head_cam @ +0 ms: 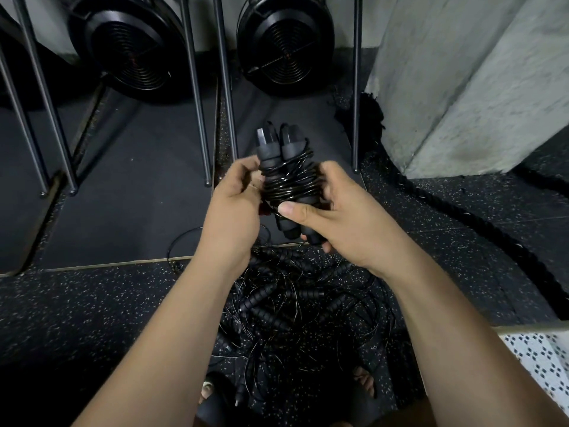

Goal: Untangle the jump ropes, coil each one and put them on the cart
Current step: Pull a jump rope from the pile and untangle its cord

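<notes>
Fingers [292, 209] — round the coiled rope [286, 186]

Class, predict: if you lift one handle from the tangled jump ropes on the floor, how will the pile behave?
The pile would probably sag floppily, since its thin cords lie in loose loops. One handle likely drags others along, as cords cross everywhere. The ribbed handles look easy to grip.

Coiled jump rope [284, 180] was above the tangled pile [295, 318] on the floor [92, 303], 2 fan wheels [132, 47] stood behind, pillar [462, 72] at right, thick rope [455, 212] lay before it.
</notes>
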{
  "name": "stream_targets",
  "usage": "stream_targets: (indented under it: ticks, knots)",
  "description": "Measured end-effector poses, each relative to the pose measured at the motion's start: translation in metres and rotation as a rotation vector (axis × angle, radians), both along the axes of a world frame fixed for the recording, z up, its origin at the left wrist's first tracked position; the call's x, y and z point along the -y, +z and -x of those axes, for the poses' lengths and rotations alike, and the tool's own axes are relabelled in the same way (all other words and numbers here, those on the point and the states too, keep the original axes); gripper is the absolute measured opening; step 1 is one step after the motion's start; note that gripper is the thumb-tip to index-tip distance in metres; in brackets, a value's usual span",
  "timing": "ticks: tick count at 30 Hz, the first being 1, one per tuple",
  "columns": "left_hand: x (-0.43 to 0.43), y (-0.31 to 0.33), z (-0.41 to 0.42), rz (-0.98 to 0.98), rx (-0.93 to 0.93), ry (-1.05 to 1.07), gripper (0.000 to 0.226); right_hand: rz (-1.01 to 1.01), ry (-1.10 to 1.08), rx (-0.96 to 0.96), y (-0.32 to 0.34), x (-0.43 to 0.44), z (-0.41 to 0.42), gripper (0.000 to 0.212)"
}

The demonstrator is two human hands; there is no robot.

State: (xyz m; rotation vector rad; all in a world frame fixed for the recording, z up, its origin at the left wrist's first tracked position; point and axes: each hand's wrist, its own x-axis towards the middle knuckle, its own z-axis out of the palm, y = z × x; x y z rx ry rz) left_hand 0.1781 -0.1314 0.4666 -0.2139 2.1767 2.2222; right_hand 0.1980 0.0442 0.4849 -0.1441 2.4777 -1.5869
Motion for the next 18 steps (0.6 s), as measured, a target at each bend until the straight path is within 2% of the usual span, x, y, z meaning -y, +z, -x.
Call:
stream_targets:
  ticks: [2,4,5,7,10,12,15,18]
  knots:
    - [-0.004,0.007,-0.001,-0.295,0.137,0.029,0.029,-0.019,-0.006,0.008,0.001,0.000,0.001,0.061]
    - [-0.004,0.011,-0.001,-0.404,0.235,-0.033,0.055,-0.079,0.024,0.008,0.000,-0.003,0.001,0.056]
    - [-0.003,0.012,-0.001,-0.404,0.260,-0.066,0.069,-0.102,0.044,0.009,0.000,-0.003,0.000,0.051]
    - [-0.002,0.013,-0.002,-0.308,0.270,-0.095,0.081,-0.137,0.075,0.009,0.001,-0.003,-0.002,0.040]
    - [-0.001,0.016,-0.005,-0.115,0.224,-0.111,0.075,-0.164,0.097,-0.014,0.004,0.000,-0.005,0.030]
    - [0.003,0.017,-0.005,-0.122,0.212,-0.039,0.071,-0.142,0.097,-0.012,0.004,0.003,-0.006,0.027]
    - [0.007,0.019,-0.002,-0.231,0.199,0.060,0.068,-0.124,0.055,-0.020,0.001,0.010,-0.007,0.039]
    - [0.008,0.018,-0.001,-0.252,0.166,0.132,0.066,-0.068,-0.064,0.049,-0.003,0.018,-0.008,0.055]
